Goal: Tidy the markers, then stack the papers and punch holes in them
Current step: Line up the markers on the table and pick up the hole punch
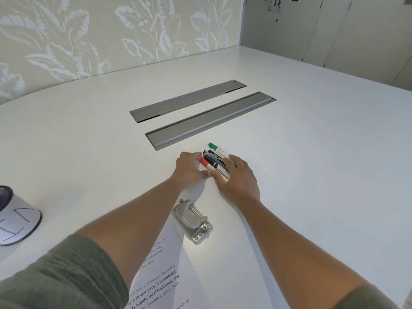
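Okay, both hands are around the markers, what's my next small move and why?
Probably nudge the green marker in against the others. Your left hand and right hand already bracket the red marker and the black ones, but the green one sticks out past them.

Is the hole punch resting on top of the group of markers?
No, the hole punch lies on the table nearer the person, apart from the markers gathered between both hands.
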Available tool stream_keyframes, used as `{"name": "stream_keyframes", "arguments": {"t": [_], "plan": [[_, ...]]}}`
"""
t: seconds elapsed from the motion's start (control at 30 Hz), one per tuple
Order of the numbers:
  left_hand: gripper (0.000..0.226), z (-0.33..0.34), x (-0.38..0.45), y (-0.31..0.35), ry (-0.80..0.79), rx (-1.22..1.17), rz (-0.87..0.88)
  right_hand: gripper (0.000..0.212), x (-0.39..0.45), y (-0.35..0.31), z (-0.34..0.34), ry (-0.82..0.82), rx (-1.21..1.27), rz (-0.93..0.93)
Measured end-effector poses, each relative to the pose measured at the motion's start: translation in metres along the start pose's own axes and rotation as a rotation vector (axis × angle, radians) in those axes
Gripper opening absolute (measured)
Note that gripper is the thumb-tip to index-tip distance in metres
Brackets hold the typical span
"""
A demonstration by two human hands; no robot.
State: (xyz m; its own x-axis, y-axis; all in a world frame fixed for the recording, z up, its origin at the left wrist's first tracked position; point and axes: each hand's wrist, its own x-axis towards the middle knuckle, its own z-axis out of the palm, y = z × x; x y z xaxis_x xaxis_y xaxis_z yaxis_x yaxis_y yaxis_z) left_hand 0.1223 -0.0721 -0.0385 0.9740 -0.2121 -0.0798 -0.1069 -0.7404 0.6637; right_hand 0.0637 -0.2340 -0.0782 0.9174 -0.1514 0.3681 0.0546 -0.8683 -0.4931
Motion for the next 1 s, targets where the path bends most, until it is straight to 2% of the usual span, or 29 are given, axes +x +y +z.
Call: {"name": "stream_keyframes", "arguments": {"t": [0.07,0.2,0.3,0.47,0.53,0.6,0.77,1.0], "plan": [[0.041,0.001,0.009,0.002,-0.018,0.01,0.005,0.051,0.008,0.001,0.003,0.011,0.003,0.008],[0.029,0.001,0.026,0.007,-0.039,-0.019,0.012,0.049,0.024,0.004,0.008,0.022,0.006,0.026],[0.036,0.002,0.04,0.007,-0.026,-0.041,0.003,0.05,0.037,0.006,0.012,0.019,0.011,0.047],[0.037,0.007,0.054,0.004,0.035,-0.071,0.02,0.05,0.054,0.009,0.017,0.038,-0.002,0.069],[0.074,0.011,0.055,-0.001,0.059,-0.096,0.057,0.049,0.058,0.008,0.017,0.049,0.0,0.08],[0.086,0.013,0.052,-0.004,0.099,-0.148,0.097,0.05,0.061,0.008,0.017,0.061,0.004,0.098],[0.08,0.015,0.047,-0.008,0.127,-0.174,0.139,0.052,0.061,0.009,0.016,0.074,0.057,0.198],[0.069,0.013,0.041,-0.009,0.148,-0.152,0.174,0.05,0.06,0.007,0.013,0.096,0.064,0.202]]}}
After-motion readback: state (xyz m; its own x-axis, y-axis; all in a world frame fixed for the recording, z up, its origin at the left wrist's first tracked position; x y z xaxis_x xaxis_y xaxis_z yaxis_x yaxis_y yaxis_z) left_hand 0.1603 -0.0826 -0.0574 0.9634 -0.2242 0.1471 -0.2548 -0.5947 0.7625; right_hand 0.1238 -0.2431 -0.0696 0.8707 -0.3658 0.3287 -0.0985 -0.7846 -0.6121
